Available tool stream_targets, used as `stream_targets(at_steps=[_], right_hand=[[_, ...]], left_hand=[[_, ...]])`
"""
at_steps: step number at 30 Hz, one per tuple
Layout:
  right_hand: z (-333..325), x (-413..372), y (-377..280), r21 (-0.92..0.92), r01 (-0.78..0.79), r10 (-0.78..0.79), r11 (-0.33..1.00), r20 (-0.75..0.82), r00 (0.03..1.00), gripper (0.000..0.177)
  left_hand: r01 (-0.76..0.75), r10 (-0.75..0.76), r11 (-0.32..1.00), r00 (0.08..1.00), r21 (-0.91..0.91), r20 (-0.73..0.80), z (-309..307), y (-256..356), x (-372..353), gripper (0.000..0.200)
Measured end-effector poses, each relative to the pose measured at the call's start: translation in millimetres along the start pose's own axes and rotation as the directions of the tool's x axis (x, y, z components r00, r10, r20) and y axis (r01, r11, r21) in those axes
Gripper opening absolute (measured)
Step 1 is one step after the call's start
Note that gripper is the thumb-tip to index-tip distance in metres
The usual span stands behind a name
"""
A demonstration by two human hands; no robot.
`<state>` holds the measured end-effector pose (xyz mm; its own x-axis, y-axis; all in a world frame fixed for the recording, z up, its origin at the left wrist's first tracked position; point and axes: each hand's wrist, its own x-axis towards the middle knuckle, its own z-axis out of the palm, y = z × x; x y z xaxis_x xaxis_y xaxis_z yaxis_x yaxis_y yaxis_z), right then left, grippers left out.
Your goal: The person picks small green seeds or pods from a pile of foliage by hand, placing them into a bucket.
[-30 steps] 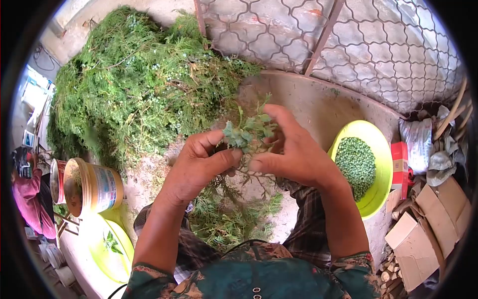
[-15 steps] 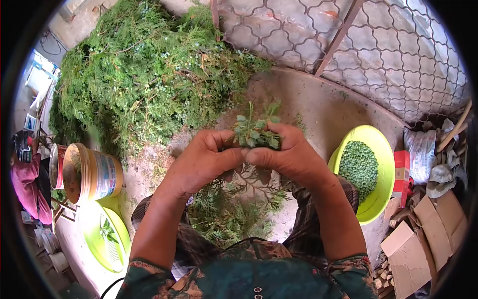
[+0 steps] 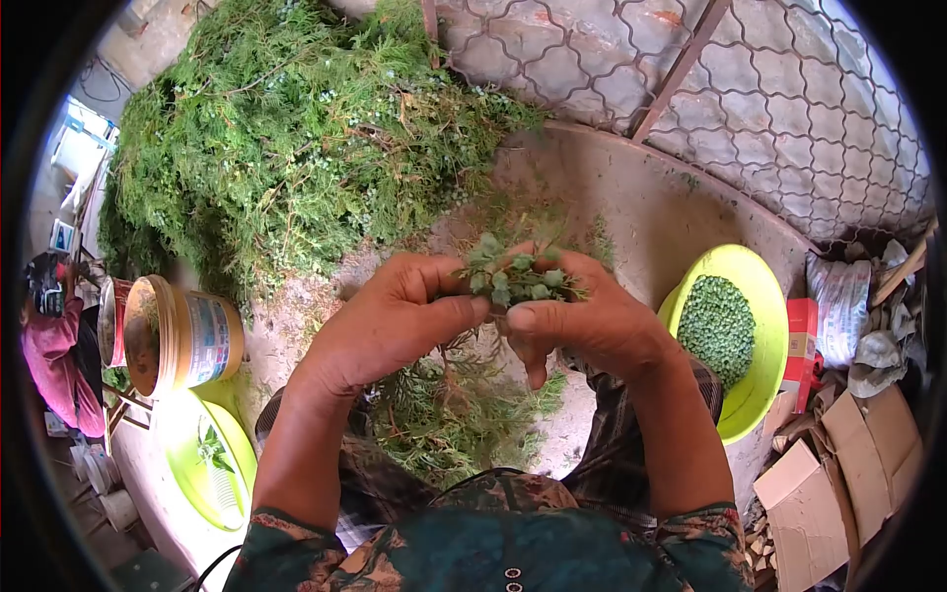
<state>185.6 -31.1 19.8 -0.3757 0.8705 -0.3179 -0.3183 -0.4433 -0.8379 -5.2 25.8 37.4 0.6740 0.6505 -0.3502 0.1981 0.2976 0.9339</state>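
Observation:
My left hand point(image 3: 402, 318) is closed, thumb and fingers pinching a conifer sprig point(image 3: 508, 276) with bluish-green seed cones on it. My right hand point(image 3: 597, 314) is at the sprig's other side, thumb against the cones and one finger pointing down. The two thumb tips are nearly touching below the cones. Beneath the hands, between my knees, cut conifer twigs point(image 3: 449, 424) lie on the floor. To the right stands a yellow-green basin point(image 3: 772, 380) holding many picked green cones point(image 3: 717, 333).
A large heap of conifer branches point(image 3: 296, 148) fills the upper left. Tipped buckets point(image 3: 209, 340) and another yellow-green basin point(image 3: 182, 449) are at left. A metal lattice point(image 3: 769, 109) borders the upper right. Cardboard point(image 3: 809, 508) and a red box point(image 3: 801, 340) lie right.
My right hand has shifted slightly right and a finger now extends downward. The bare brown twig that showed below the hands has moved left and is less visible.

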Motion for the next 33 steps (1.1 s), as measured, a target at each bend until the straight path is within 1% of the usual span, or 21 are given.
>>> stream_targets(at_steps=[1, 3, 4, 6, 8, 10, 12, 14, 15, 17, 18, 20, 24, 26, 27, 30, 32, 33], right_hand=[[0.2, 1.6, 3.7, 0.009, 0.029, -0.029, 1.0, -0.015, 0.999, 0.032], [-2.4, 4.4, 10.1, 0.017, 0.058, -0.058, 0.998, -0.03, 0.998, 0.034], [-4.0, 5.9, 13.7, 0.009, 0.046, -0.046, 0.999, -0.028, 0.999, 0.034], [-3.4, 7.5, 16.9, 0.007, 0.029, -0.029, 1.0, -0.027, 0.999, 0.034], [1.4, 9.2, 14.1, -0.06, -0.046, 0.04, 0.997, -0.101, 0.994, 0.035], [3.8, 8.7, 10.4, -0.048, -0.047, 0.042, 0.998, -0.096, 0.994, 0.031], [1.8, 8.5, 9.9, -0.035, -0.049, 0.045, 0.998, -0.091, 0.995, 0.028], [-5.4, 5.9, 9.3, -0.117, -0.001, 0.002, 0.993, 0.005, 1.0, 0.023], [-7.6, 5.6, 9.4, -0.113, -0.004, 0.005, 0.994, 0.003, 1.0, 0.023], [-10.5, 5.0, 9.9, -0.152, -0.019, 0.026, 0.988, 0.047, 0.999, 0.021], [-11.0, 3.3, 9.0, -0.147, -0.023, 0.03, 0.989, 0.046, 0.998, 0.021], [-12.0, -0.6, 5.2, -0.199, -0.039, 0.049, 0.979, 0.044, 0.998, 0.02], [-18.4, -6.0, 8.2, -0.195, -0.109, 0.116, 0.975, 0.022, 0.993, 0.019], [-18.7, -7.4, 8.3, -0.065, -0.172, 0.172, 0.983, -0.016, 0.985, 0.017], [-20.0, -6.5, 9.2, -0.067, -0.173, 0.172, 0.983, -0.015, 0.985, 0.017], [-21.2, -5.0, 15.0, -0.03, -0.159, 0.158, 0.987, -0.041, 0.987, 0.022], [-17.7, -1.9, 13.4, 0.022, -0.105, 0.106, 0.994, -0.043, 0.993, 0.038], [-14.9, -2.1, 11.1, 0.021, -0.105, 0.106, 0.994, -0.042, 0.993, 0.038]], left_hand=[[0.002, -0.002, 1.0, 1.0, -0.001, 0.001, -0.6, -1.0, 0.2, 0.014], [0.011, -0.022, 0.972, 0.999, 0.236, 0.045, -3.1, -3.1, 1.1, 0.019], [0.013, -0.025, 0.972, 0.999, 0.235, 0.045, -2.7, -3.9, 1.2, 0.019], [0.026, -0.042, 0.955, 0.998, 0.295, 0.05, -0.8, -5.9, 1.7, 0.025], [0.019, -0.03, 0.952, 0.999, 0.307, 0.031, -0.4, -7.7, 2.0, 0.025], [0.014, -0.018, 0.948, 1.0, 0.319, 0.011, -1.5, -8.3, 1.1, 0.025], [0.091, -0.103, 0.971, 0.994, 0.222, 0.042, -5.3, -6.7, -1.1, 0.02], [0.101, -0.117, 0.971, 0.991, 0.217, 0.062, -7.3, -5.9, -1.5, 0.02], [0.109, -0.129, 0.971, 0.988, 0.214, 0.083, -7.8, -6.3, -1.1, 0.02], [0.112, -0.135, 0.97, 0.986, 0.215, 0.097, -9.0, -11.5, -0.4, 0.02], [0.111, -0.137, 0.97, 0.985, 0.217, 0.108, -9.0, -13.7, -0.1, 0.02], [0.117, -0.145, 0.972, 0.981, 0.202, 0.126, -7.1, -12.1, 0.1, 0.02], [0.139, -0.169, 0.973, 0.972, 0.185, 0.161, -3.9, -6.8, 0.7, 0.02], [0.117, -0.151, 0.971, 0.977, 0.209, 0.15, -3.6, -10.7, 2.5, 0.02], [0.094, -0.13, 0.967, 0.981, 0.237, 0.143, -3.5, -12.3, 3.7, 0.021], [0.103, -0.141, 0.962, 0.981, 0.251, 0.135, 0.1, -14.1, 9.1, 0.02], [0.105, -0.143, 0.959, 0.981, 0.265, 0.13, 3.8, -9.4, 9.4, 0.021], [0.113, -0.152, 0.954, 0.981, 0.279, 0.123, 4.7, -6.8, 8.6, 0.021]])
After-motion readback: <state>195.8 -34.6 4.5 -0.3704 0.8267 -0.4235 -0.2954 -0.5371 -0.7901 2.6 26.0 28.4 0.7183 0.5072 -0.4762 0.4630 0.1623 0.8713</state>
